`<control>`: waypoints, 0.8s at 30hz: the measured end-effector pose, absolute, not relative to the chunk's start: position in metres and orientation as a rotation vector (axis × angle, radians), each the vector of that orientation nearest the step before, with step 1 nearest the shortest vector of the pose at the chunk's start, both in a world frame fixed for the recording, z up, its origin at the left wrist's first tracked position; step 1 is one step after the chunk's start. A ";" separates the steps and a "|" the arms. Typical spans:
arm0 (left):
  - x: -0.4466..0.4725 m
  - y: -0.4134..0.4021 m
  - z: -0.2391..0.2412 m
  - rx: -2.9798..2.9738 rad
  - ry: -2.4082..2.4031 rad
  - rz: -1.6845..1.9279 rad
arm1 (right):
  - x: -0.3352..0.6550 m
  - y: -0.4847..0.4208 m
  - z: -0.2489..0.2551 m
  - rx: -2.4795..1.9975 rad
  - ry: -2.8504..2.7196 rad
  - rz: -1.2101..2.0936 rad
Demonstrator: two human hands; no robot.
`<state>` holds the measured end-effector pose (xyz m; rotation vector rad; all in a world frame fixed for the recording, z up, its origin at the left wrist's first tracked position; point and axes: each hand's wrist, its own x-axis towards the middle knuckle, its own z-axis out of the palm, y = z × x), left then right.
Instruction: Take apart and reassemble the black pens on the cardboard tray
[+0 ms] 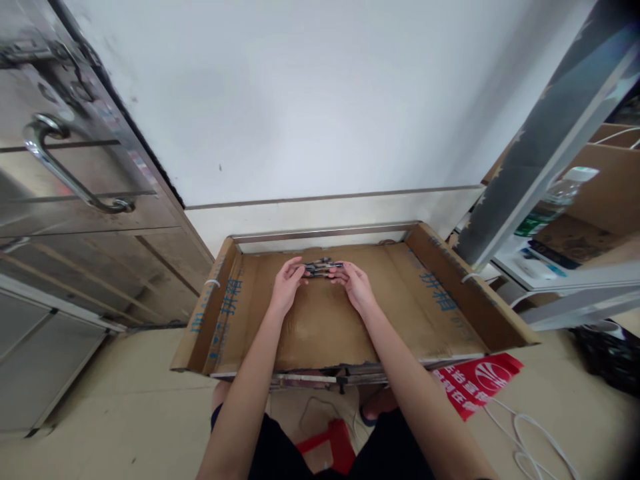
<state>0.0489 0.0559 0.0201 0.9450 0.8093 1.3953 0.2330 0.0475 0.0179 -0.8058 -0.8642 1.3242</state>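
My left hand (290, 279) and my right hand (352, 280) face each other over the middle of a cardboard-lined table (330, 327). Between them lies a loose bundle of slim, dark and silvery pens (323, 268), held sideways by their ends. The fingers of both hands are curled round opposite ends of the bundle, thumbs toward me. The pens are too small and blurred to count or to make out in detail. Whether the bundle touches the cardboard below I cannot tell.
Raised cardboard sides (450, 293) edge the table left and right, with a white wall (320, 107) behind. A metal door with a handle (75, 173) stands left. On the right shelf are a plastic bottle (555, 200) and a cardboard box (610, 193). White cable (525, 433) lies on the floor.
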 end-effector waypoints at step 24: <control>0.050 0.056 0.017 0.962 0.953 1.393 | 0.233 0.046 0.021 -0.796 -0.877 1.342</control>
